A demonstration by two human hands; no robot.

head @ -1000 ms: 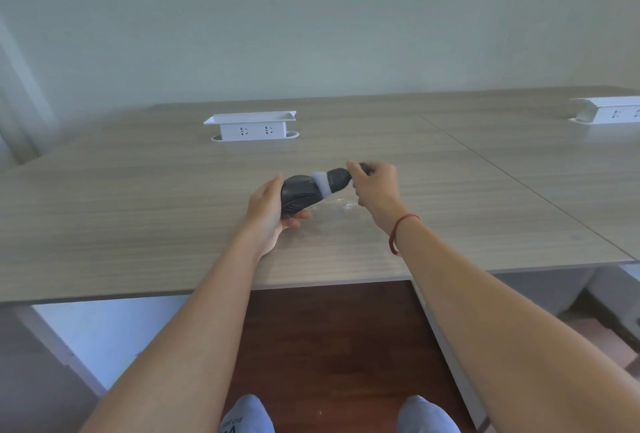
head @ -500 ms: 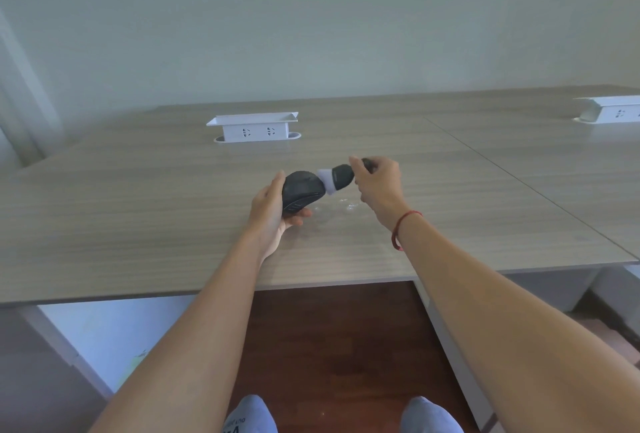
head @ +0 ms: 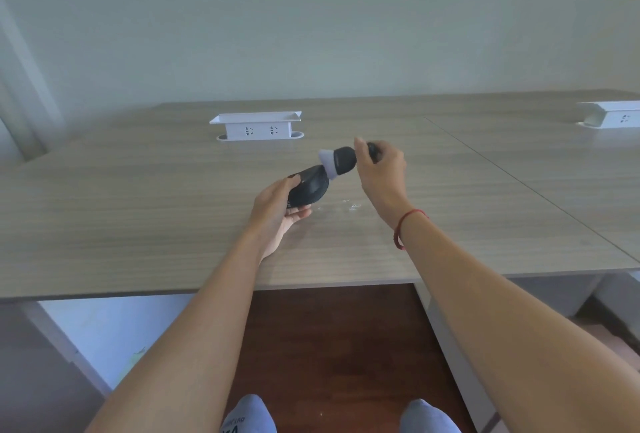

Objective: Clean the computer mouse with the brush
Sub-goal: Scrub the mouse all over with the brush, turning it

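My left hand [head: 277, 212] grips the black computer mouse [head: 308, 188] at frame centre, above the wooden desk [head: 138, 197]. My right hand [head: 381, 169] pinches the brush [head: 341, 161], its pale bristles touching the mouse's upper end.

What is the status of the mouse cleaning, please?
Left hand holding mouse above desk. Right hand holding brush, bristles at mouse's far end. Nothing in the way.

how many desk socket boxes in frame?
2. One white socket box stands at the far middle of the table, beyond the left hand. The second sits at the far right, cut off by the frame edge. None hidden, apparently.
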